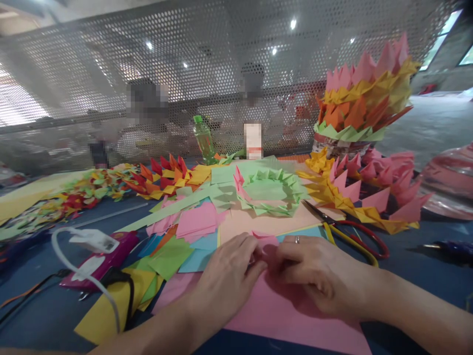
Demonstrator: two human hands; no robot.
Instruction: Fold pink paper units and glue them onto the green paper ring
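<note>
Between my two hands is a small piece of pink paper (269,242), part of it hidden by my fingers. My left hand (236,266) closes on its left side with thumb and fingers. On the right side, my right hand (314,268), with a ring on one finger, pinches the same piece. Under both hands lies a large pink sheet (295,320). Just beyond them stands a ring of folded green paper (273,209) with a pink folded point (238,181) on its left edge. Scissors (332,222) with red and yellow handles rest at its right.
Pink squares (197,221) and other coloured paper lie left, near a purple power strip (98,261) with cables. A tall tiered paper piece (365,98), folded pink and yellow rings (369,195) and a pen (451,249) are right. A green bottle (204,140) stands before a perforated metal screen (218,59).
</note>
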